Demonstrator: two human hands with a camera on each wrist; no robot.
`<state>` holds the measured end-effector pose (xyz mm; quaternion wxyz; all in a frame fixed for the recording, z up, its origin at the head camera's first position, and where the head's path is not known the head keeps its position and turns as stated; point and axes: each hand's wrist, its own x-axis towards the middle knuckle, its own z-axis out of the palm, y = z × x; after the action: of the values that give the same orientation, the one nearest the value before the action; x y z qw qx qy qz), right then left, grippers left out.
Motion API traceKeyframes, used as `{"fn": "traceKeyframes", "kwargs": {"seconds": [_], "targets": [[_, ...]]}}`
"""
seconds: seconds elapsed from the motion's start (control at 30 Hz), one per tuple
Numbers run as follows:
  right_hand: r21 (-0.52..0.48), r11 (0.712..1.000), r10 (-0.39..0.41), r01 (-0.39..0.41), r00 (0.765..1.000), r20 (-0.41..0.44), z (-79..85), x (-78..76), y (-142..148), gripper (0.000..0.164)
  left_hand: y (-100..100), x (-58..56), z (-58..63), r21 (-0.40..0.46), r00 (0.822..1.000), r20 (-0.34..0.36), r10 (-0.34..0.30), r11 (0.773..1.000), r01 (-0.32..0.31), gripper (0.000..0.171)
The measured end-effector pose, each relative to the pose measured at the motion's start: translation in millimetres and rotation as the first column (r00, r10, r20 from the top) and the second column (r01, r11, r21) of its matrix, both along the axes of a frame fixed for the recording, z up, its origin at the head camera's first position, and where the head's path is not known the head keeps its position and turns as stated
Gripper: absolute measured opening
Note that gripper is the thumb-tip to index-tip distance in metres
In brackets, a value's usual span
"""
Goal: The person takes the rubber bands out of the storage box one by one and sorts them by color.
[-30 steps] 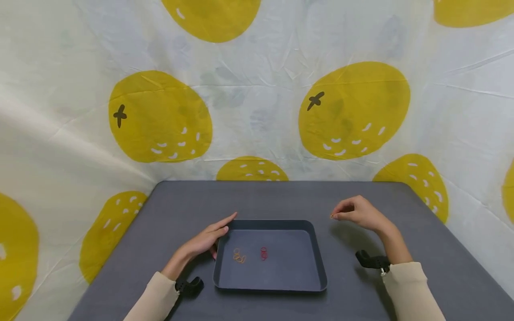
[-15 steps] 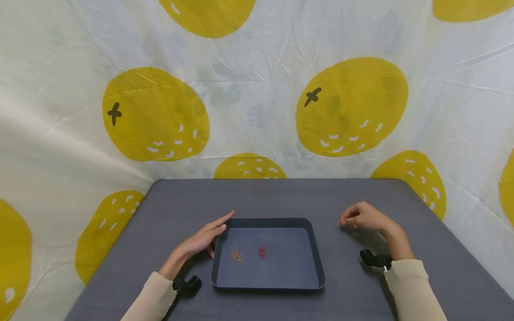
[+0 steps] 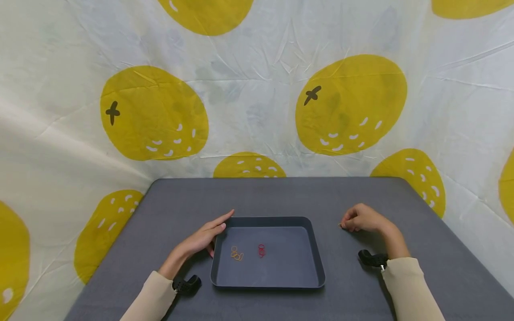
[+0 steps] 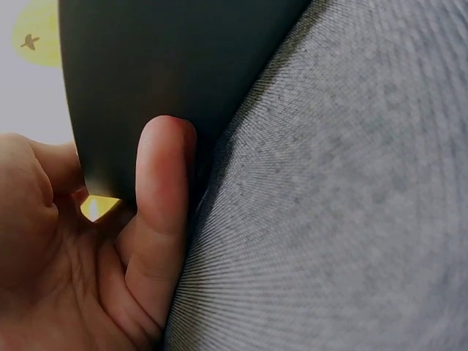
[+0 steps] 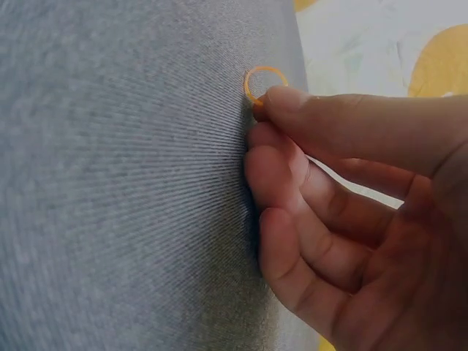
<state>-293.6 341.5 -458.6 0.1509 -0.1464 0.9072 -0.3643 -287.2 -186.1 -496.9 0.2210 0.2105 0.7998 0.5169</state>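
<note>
A dark grey tray (image 3: 269, 283) lies on the table. Inside it, several orange rubber bands (image 3: 237, 254) form a cluster on the left, and a few red rubber bands (image 3: 262, 250) lie nearer the middle. My left hand (image 3: 201, 240) holds the tray's left wall near the far corner, thumb at the rim and index finger stretched past it; in the left wrist view a finger (image 4: 162, 183) presses the outer wall. Right of the tray, my right hand (image 3: 361, 218) pinches an orange rubber band (image 5: 247, 86) between thumb and forefinger, its other fingers curled close over the table.
The grey cloth-covered table (image 3: 281, 196) reaches back to a white curtain (image 3: 253, 102) printed with large yellow fruit. Black wrist camera mounts (image 3: 188, 285) sit under both forearms. A strip of table separates the tray from my right hand.
My right hand has moved slightly right and down towards the table with the orange rubber band. The left hand stays at the tray; the head view has shifted a little.
</note>
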Motion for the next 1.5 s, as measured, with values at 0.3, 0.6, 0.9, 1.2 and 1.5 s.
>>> {"fn": "traceKeyframes", "kwargs": {"seconds": [0.3, 0.6, 0.9, 1.2, 1.5], "targets": [[0.019, 0.998, -0.052, 0.052, 0.999, 0.012, 1.5, 1.6, -2.8, 0.012, 0.7, -1.1, -0.9, -0.002, 1.0, 0.0, 0.0, 1.0, 0.0, 0.052], [0.047, 0.997, -0.063, 0.064, 0.997, -0.038, 1.3, 2.3, -9.5, 0.009, -0.3, 0.3, 0.1, -0.002, 1.0, -0.003, -0.002, 1.0, 0.002, 0.053], [0.05, 0.998, -0.042, 0.047, 0.994, -0.101, 0.3, 1.2, -20.3, 0.01, -0.9, -0.8, -1.0, 0.008, 1.0, -0.011, -0.002, 1.0, 0.003, 0.052], [0.047, 0.998, -0.041, 0.046, 0.993, -0.106, 0.1, -0.7, -28.9, 0.009, -1.6, -0.3, -0.4, 0.007, 1.0, -0.011, -0.002, 1.0, 0.002, 0.052], [0.023, 0.998, -0.059, 0.061, 0.995, -0.086, -1.1, -3.5, -26.2, 0.008, 0.1, -1.1, 0.1, 0.006, 1.0, 0.002, 0.007, 1.0, -0.007, 0.052]]}}
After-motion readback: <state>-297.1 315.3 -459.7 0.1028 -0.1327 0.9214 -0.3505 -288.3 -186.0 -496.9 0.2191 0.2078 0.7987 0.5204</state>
